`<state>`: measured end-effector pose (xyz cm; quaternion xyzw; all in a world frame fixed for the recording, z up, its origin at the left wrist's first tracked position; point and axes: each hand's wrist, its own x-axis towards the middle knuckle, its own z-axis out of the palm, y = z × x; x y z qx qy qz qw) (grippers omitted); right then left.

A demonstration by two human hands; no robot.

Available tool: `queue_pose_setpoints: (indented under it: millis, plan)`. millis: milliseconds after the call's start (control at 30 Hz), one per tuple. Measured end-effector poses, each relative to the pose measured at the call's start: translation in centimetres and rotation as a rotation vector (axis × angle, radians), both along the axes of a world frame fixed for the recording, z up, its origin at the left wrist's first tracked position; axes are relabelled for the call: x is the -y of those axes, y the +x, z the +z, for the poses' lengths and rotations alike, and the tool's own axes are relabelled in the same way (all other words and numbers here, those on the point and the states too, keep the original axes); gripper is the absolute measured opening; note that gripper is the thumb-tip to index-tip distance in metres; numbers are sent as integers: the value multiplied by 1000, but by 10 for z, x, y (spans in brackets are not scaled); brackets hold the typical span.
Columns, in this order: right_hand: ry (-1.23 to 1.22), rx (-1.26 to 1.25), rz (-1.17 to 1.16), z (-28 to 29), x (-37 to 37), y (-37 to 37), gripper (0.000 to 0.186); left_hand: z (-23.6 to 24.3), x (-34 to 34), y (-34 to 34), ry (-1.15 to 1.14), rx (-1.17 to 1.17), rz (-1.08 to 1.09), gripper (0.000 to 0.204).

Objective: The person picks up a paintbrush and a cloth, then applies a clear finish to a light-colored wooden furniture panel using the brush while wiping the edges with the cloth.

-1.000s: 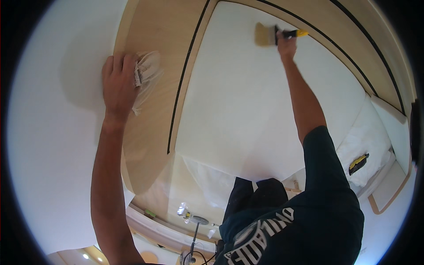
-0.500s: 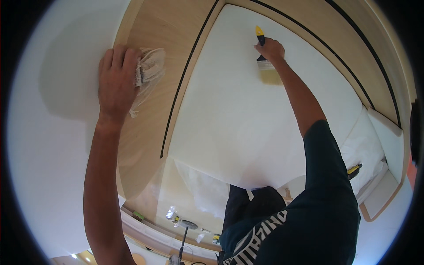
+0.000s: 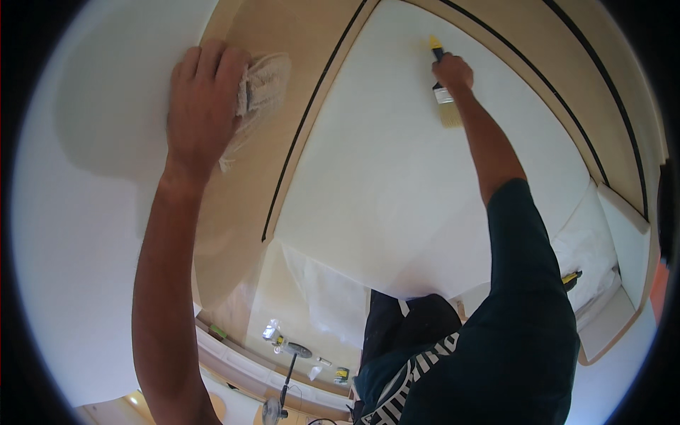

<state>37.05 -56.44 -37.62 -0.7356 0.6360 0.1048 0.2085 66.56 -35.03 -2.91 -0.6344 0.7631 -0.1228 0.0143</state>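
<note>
My left hand [image 3: 204, 106] is closed around a crumpled off-white mesh rag [image 3: 265, 85], whose loose end trails down past the wrist. It is at the border between a white surface and a wooden board, and whether it presses on them cannot be told. Farther right, my right hand [image 3: 455, 73] grips a wide paintbrush [image 3: 448, 115] by its black and yellow handle. The pale bristles point back toward me over a large smooth white panel [image 3: 368, 163]. Contact between bristles and panel cannot be made out.
Wooden boards [image 3: 290, 39] with black grooves border the white panel. A stand fan [image 3: 292, 350] and small items are on the floor below. Thin clear sheeting [image 3: 333, 297] hangs under the panel's lower edge. A yellow-and-black tool [image 3: 571, 278] lies on white sheeting at right.
The whole view has shifted a little, so both hands appear higher and farther right. The brush now shows narrower, having turned slightly. Both hands keep their hold.
</note>
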Motion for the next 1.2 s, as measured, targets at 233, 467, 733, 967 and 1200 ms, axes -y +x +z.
queue_pose_setpoints:
  millis: [233,467,733,967,1200]
  plan:
    - [276,574,-390,-16,-112,-68,47,-5,6,-4,-3,-32,-16,43]
    - [-44,126,-260,16,-63,-20,35,0,0,-3,-26,-13,13,45]
    - [-50,-7,-59,-8,-33,15,31,-2,3,-3,-37,23,-33,39]
    - [-81,-10,38,-14,-23,25,32,-4,2,-1,-86,6,-60,36]
    - [219,276,-200,-29,0,-32,38,9,1,-15,18,52,8,45]
